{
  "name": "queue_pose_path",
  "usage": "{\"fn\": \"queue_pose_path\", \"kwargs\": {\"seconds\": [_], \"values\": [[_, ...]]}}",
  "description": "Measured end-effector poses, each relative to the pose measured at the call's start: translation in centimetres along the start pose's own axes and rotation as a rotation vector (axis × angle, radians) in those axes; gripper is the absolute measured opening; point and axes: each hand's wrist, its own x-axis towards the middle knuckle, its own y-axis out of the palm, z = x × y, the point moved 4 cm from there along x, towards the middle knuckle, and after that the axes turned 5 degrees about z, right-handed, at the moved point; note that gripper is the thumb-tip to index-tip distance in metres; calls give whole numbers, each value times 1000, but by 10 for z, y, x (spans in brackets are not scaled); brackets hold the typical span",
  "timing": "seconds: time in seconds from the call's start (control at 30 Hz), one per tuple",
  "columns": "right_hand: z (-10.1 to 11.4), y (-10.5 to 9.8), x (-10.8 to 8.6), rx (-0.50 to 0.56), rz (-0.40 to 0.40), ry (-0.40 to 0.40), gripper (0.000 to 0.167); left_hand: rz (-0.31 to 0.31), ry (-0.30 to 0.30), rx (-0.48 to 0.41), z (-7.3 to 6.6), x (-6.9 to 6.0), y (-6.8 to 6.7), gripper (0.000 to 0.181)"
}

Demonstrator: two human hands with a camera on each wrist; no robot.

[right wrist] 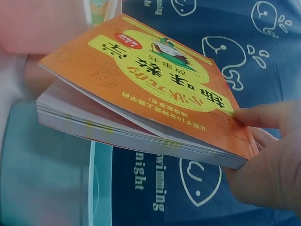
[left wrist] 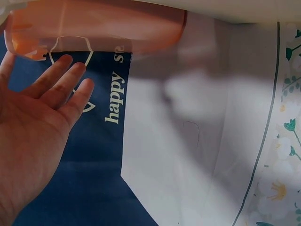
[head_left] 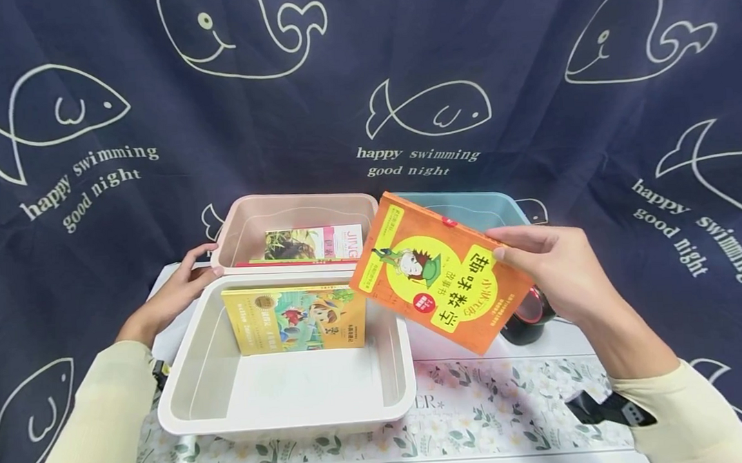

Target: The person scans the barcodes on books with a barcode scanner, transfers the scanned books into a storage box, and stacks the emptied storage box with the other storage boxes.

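My right hand [head_left: 555, 261] pinches an orange book [head_left: 445, 273] by one corner, holding it tilted in the air between the white bin [head_left: 289, 423] and the blue bin [head_left: 469, 201]. In the right wrist view the thumb lies on the orange book's cover [right wrist: 155, 84] and its pages are slightly parted. My left hand [head_left: 177, 295] touches the left side of the pink bin [head_left: 301, 201] near the white bin's corner; the left wrist view shows its fingers [left wrist: 77, 96] extended. A yellow book [head_left: 297, 321] leans against the white bin's back wall.
Inside the pink bin lie a book with a pink and white cover [head_left: 340, 241] and a red-edged one. A black and red round object [head_left: 530, 314] stands right of the orange book. A floral cloth [head_left: 509, 412] covers the front of the table, and a dark blue fish-print curtain [head_left: 316, 123] hangs behind.
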Motion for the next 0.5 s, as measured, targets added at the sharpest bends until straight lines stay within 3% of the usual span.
{"fn": "queue_pose_path", "kwargs": {"seconds": [0.3,0.5], "values": [[-28,-24,-18,-2,-88,24,40,5,-4,-2,1,0,-1,74],[-56,-35,-31,244,-123,34,24,3,0,-5,1,1,0,72]]}}
